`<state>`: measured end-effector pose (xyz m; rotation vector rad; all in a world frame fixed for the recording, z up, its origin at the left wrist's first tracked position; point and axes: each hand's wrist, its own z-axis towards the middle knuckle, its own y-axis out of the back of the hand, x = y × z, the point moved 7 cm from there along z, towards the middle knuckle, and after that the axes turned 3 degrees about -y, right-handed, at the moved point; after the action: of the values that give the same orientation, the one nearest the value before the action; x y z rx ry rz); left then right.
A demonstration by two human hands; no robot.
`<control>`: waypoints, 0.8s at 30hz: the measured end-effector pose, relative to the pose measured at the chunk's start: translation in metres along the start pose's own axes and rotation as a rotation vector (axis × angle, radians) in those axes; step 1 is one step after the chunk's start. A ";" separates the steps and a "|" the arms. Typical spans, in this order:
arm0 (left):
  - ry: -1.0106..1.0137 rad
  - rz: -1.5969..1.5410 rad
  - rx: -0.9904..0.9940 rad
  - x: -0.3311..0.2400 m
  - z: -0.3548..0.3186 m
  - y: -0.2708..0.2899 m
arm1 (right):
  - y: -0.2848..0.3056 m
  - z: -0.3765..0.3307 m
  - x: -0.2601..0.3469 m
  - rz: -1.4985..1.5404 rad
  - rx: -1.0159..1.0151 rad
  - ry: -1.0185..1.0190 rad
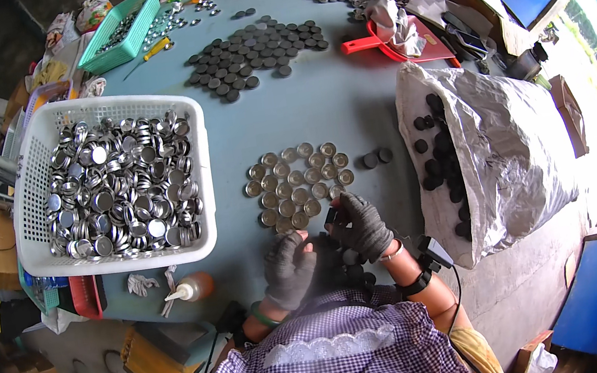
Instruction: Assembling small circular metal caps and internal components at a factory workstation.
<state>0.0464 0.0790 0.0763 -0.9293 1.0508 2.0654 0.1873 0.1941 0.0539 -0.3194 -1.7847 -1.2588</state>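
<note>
On the table in front of me stands a group of shallow round metal caps (296, 178), each with a raised middle. My right hand (366, 229), in a grey fingerless glove, pinches a small black disc (332, 214) beside the nearest caps. My left hand (288, 269), gloved alike, is curled just below the group; whether anything is in its fingers is hidden. More black discs (355, 274) lie between my hands and against my checked apron, partly covered. Two black discs (378, 157) sit right of the caps.
A white basket (201, 177) full of silver caps stands left. At right, an open white sack (512, 151) holds black pieces. Dark discs (251, 53) spread farther back, near a red dustpan (438, 43) and a green basket (153, 13). A squeeze bottle (195, 286) lies at the near edge.
</note>
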 end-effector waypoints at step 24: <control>-0.006 -0.166 0.069 -0.013 0.004 -0.003 | -0.012 -0.031 0.013 0.824 0.190 -0.221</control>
<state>0.0544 0.0810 0.0879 -0.9421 1.0008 1.8837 0.1884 0.1585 0.0591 -0.9914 -1.6539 -0.4769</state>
